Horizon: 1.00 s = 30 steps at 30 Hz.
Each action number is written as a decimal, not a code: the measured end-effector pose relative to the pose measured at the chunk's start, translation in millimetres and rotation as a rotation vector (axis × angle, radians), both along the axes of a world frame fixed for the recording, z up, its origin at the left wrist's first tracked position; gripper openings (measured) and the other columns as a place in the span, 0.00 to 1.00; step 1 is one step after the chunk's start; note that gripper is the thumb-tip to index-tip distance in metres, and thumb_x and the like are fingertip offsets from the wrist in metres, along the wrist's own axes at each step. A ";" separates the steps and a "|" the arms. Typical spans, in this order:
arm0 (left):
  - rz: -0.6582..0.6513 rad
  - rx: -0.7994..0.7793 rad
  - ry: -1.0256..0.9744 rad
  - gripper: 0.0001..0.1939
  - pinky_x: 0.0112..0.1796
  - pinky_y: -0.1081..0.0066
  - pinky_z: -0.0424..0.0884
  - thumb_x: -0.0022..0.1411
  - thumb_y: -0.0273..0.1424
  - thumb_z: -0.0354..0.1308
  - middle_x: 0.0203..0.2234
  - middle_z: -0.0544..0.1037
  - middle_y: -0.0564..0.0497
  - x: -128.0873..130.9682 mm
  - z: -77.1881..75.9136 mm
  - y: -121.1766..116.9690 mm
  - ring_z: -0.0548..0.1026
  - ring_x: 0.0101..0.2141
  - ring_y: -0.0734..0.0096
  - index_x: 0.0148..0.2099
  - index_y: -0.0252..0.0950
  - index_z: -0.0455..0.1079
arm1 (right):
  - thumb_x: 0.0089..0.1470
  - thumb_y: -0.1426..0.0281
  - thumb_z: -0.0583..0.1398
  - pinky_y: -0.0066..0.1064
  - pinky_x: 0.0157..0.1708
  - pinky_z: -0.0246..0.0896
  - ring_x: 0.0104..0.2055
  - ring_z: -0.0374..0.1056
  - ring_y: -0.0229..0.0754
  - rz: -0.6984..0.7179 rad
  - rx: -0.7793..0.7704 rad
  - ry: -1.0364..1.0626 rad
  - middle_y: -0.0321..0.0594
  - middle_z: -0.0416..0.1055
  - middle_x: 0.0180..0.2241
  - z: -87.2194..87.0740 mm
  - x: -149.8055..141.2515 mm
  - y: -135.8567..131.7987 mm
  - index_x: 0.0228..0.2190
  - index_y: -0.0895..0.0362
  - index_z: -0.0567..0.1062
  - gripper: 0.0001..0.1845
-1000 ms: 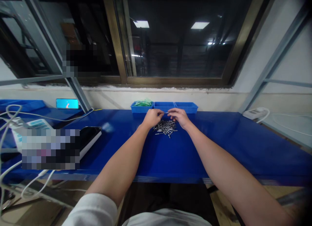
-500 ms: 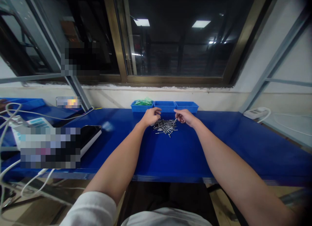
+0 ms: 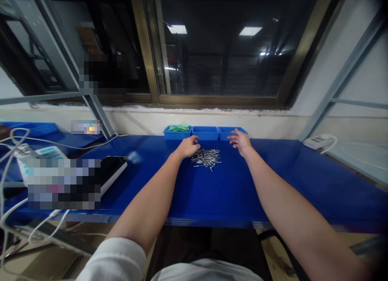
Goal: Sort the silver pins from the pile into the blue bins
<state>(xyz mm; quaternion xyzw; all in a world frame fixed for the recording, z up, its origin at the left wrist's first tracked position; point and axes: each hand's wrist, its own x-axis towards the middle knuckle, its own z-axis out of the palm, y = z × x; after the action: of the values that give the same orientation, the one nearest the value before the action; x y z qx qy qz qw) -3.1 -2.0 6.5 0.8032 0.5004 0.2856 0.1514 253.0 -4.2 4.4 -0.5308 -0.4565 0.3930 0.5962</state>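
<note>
The right hand (image 3: 241, 142) had left the pin pile (image 3: 206, 157) and reached the right-most blue tray (image 3: 235, 132), fingers spread and released — nothing visible in them. The left hand (image 3: 188, 147) rested curled at the pile's left edge; whether it gripped a pin, I could not tell. The left tray (image 3: 177, 132) held green pieces; the middle tray (image 3: 205, 133) showed no contents on the worktop (image 3: 230, 192).

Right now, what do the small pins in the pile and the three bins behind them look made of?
Pins: apparently metal, silvery with bright glints. Bins: likely moulded plastic, uniform matte blue, thin walls. The left hand is beside the pile.
</note>
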 end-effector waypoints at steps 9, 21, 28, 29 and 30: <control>-0.139 -0.242 0.374 0.60 0.56 0.52 0.44 0.36 0.58 0.56 0.62 0.28 0.48 1.3 8.3 -19.5 0.33 0.60 0.47 0.64 0.43 0.31 | 0.39 0.71 0.60 0.27 0.34 0.59 0.32 0.68 0.39 0.177 0.072 -0.973 0.37 0.74 0.27 -8.1 -23.4 -9.6 0.24 0.55 0.77 0.06; -0.238 -0.179 0.404 0.56 0.55 0.49 0.34 0.30 0.56 0.60 0.61 0.47 0.42 17.0 -6.2 -18.3 0.42 0.60 0.47 0.62 0.43 0.48 | 0.40 0.68 0.63 0.36 0.37 0.56 0.34 0.63 0.44 0.185 0.013 -1.095 0.40 0.72 0.28 -20.0 -32.9 -1.3 0.22 0.52 0.76 0.02; -0.245 -0.108 0.365 0.49 0.55 0.51 0.39 0.36 0.56 0.58 0.59 0.55 0.42 15.7 -7.9 -16.5 0.49 0.59 0.50 0.59 0.40 0.56 | 0.39 0.67 0.64 0.31 0.33 0.57 0.30 0.64 0.40 0.193 0.030 -1.005 0.39 0.72 0.24 -25.5 -33.4 1.7 0.21 0.53 0.76 0.03; -0.242 -0.097 0.355 0.48 0.56 0.52 0.40 0.37 0.56 0.58 0.58 0.56 0.42 15.6 -7.7 -16.4 0.50 0.58 0.50 0.59 0.39 0.56 | 0.39 0.67 0.64 0.30 0.32 0.57 0.29 0.64 0.39 0.197 0.041 -0.977 0.39 0.72 0.24 -26.2 -33.3 2.0 0.21 0.54 0.75 0.03; -0.238 -0.085 0.345 0.47 0.56 0.54 0.41 0.37 0.55 0.58 0.58 0.57 0.42 15.4 -7.2 -16.5 0.51 0.58 0.51 0.58 0.39 0.57 | 0.40 0.68 0.63 0.30 0.31 0.57 0.28 0.64 0.39 0.198 0.052 -0.952 0.39 0.72 0.24 -26.5 -33.6 1.9 0.22 0.54 0.75 0.03</control>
<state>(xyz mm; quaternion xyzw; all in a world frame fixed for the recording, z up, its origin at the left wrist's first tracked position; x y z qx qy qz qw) 12.3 -18.5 -0.7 0.8864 0.4322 0.1027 0.1299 219.4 -2.2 -22.1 -0.5906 -0.7364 0.1497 0.2940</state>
